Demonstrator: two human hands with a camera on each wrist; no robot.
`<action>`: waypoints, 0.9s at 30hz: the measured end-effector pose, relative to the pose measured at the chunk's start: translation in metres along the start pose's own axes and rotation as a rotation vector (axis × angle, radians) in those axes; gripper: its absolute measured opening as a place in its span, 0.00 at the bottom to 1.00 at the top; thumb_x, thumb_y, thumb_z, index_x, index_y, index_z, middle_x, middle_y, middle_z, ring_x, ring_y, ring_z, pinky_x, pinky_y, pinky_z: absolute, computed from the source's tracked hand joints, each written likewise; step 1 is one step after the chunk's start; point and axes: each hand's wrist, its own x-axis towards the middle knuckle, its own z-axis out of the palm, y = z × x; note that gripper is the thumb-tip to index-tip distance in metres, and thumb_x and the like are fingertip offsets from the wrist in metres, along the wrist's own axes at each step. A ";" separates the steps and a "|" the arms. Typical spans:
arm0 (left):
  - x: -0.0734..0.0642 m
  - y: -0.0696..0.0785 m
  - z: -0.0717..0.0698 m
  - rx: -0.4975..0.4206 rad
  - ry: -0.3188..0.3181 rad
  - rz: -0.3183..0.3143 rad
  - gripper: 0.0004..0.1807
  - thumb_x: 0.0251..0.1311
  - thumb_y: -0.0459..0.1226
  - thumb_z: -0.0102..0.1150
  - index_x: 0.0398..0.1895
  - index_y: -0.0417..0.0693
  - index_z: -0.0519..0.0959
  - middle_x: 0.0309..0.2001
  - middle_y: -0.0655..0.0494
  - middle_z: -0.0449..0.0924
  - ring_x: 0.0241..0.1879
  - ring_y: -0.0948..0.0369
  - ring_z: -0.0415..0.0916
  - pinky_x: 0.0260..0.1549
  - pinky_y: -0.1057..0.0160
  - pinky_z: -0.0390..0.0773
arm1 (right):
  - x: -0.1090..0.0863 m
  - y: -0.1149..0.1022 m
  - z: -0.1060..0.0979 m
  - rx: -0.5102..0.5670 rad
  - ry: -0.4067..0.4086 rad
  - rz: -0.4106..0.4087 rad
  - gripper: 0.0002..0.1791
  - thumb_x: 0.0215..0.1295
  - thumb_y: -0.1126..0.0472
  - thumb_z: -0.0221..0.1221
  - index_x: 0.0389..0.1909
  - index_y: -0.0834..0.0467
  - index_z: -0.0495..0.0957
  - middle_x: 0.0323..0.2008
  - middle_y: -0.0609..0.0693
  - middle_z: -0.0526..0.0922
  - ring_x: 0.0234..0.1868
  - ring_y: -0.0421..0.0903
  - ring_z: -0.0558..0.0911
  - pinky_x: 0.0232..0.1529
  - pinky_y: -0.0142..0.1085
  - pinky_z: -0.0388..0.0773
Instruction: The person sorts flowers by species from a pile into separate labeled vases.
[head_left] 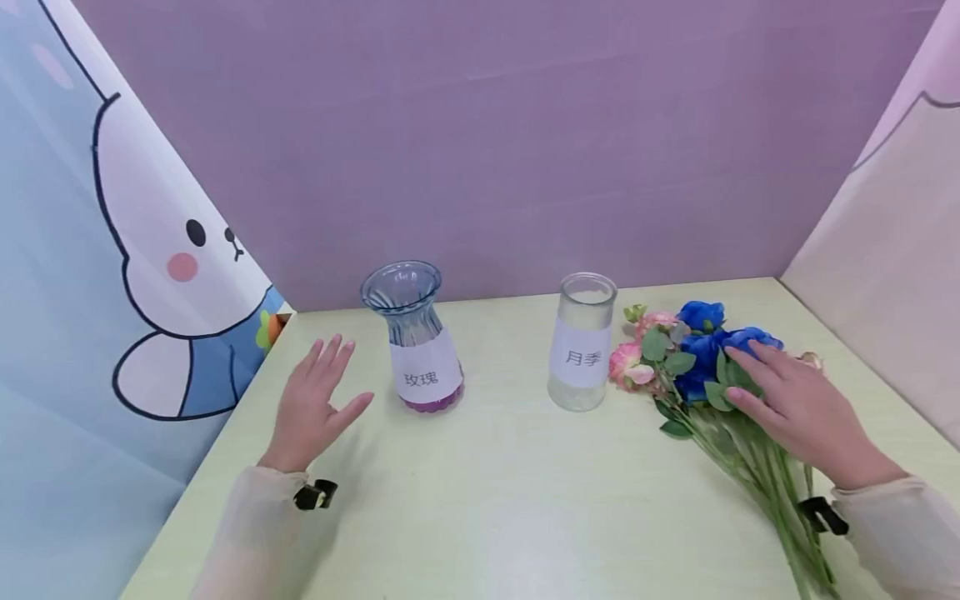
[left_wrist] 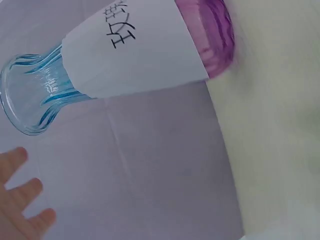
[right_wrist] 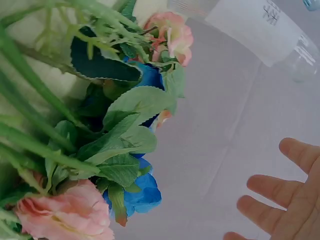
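My left hand (head_left: pixel 315 408) hovers with straight fingers left of a flared glass vase (head_left: pixel 408 333), bluish at the top and purple at the base, with a white paper label. It holds nothing. My right hand (head_left: pixel 798 404) is over a bunch of artificial flowers, its fingers extended and apart from the blooms in the right wrist view. The bunch has blue flowers (head_left: pixel 701 354), pink flowers (right_wrist: pixel 70 212), leaves and long green stems (head_left: pixel 776 487). Just left of the flowers stands a clear glass jar (head_left: pixel 581 367) with a white label.
Both glass vessels stand upright on a pale table (head_left: pixel 480 500). A purple cloth backdrop (head_left: pixel 487 150) rises behind the table. On the left hangs a blue curtain (head_left: pixel 52 375) with a cartoon rabbit, and on the right a pale one (head_left: pixel 900 275).
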 end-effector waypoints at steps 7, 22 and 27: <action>0.020 0.007 0.010 -0.371 0.204 -0.147 0.37 0.51 0.27 0.68 0.66 0.33 0.65 0.65 0.36 0.65 0.65 0.40 0.61 0.61 0.40 0.62 | 0.004 0.001 -0.011 0.376 -0.055 0.190 0.26 0.77 0.56 0.42 0.70 0.61 0.60 0.31 0.64 0.79 0.30 0.59 0.79 0.42 0.58 0.75; 0.046 0.005 0.009 -0.482 0.276 -0.366 0.34 0.55 0.30 0.67 0.66 0.38 0.67 0.67 0.43 0.65 0.68 0.47 0.60 0.65 0.46 0.60 | 0.025 0.043 -0.017 0.623 -0.198 0.562 0.36 0.73 0.48 0.49 0.60 0.79 0.61 0.37 0.49 0.85 0.31 0.35 0.83 0.31 0.32 0.80; 0.049 0.003 0.011 -0.488 0.245 -0.383 0.33 0.55 0.31 0.67 0.65 0.39 0.68 0.66 0.43 0.66 0.68 0.48 0.60 0.65 0.46 0.60 | 0.026 0.058 -0.016 0.633 -0.280 0.604 0.33 0.72 0.52 0.51 0.56 0.82 0.64 0.35 0.57 0.85 0.30 0.42 0.84 0.33 0.38 0.83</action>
